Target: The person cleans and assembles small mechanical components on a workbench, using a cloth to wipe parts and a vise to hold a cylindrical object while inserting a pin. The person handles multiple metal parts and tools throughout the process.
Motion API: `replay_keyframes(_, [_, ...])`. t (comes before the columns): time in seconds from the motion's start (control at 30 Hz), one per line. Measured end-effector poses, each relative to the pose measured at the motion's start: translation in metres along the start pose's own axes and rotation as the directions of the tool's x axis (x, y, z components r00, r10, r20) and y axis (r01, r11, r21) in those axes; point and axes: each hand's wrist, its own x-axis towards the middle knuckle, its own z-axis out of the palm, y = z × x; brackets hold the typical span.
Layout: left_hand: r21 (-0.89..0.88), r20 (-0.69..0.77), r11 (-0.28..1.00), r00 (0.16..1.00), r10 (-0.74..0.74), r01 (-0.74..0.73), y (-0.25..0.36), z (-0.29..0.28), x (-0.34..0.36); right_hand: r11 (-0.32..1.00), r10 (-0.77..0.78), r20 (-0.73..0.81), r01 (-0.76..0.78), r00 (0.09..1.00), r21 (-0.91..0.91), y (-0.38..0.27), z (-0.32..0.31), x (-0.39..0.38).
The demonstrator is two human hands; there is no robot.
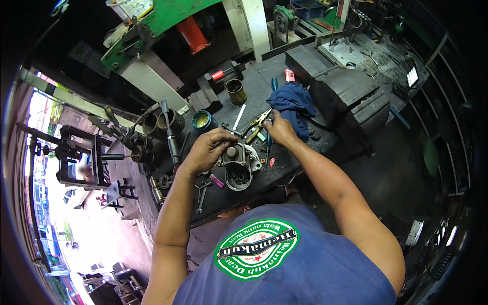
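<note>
A grey metal housing (238, 175) with a round, open cup-like end stands at the near edge of the dark workbench. My left hand (211, 149) is closed at its upper left, thumb and fingers pressed together; what they pinch is too small to make out. My right hand (281, 130) reaches in from the right, its fingers curled beside the yellow-handled pliers (252, 131) and a bunched blue rag (294, 99). Whether those fingers grip the pliers is unclear. A blue-handled screwdriver (268, 142) lies just under the right hand.
Left of the housing lie wrenches (202, 197) and a small purple piece (217, 181). Farther back stand a blue tub of yellowish grease (203, 120), an open can (235, 92) and a long-handled tool (171, 134). A large bench vise (351, 94) takes up the right.
</note>
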Motion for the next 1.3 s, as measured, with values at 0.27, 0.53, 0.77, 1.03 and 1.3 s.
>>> replay_keyframes(0.27, [0.043, -0.013, 0.999, 1.000, -0.005, 0.006, 0.005, 0.001, 0.001, 0.949, 0.148, 0.221, -0.076, 0.964, -0.307, 0.005, 0.042, 0.053])
replay_keyframes(0.53, [-0.027, -0.079, 0.984, 0.981, -0.176, 0.175, 0.005, 0.007, -0.003, 0.972, -0.229, -0.032, 0.227, 0.973, -0.062, -0.060, -0.072, 0.009])
replay_keyframes(0.77, [-0.013, -0.106, 0.986, 0.980, -0.166, 0.166, 0.004, 0.008, -0.005, 0.739, -0.615, -0.192, 0.644, 0.765, 0.200, -0.169, -0.168, -0.077])
replay_keyframes(1.03, [0.132, -0.152, 0.986, 0.985, -0.086, 0.106, -0.001, 0.011, -0.005, 0.608, -0.775, -0.169, 0.792, 0.609, 0.064, -0.205, -0.147, -0.098])
replay_keyframes(1.3, [-0.006, -0.178, 0.980, 0.964, -0.197, 0.199, -0.011, 0.015, -0.003, 0.582, -0.812, -0.021, 0.809, 0.583, -0.080, -0.227, -0.158, -0.111])
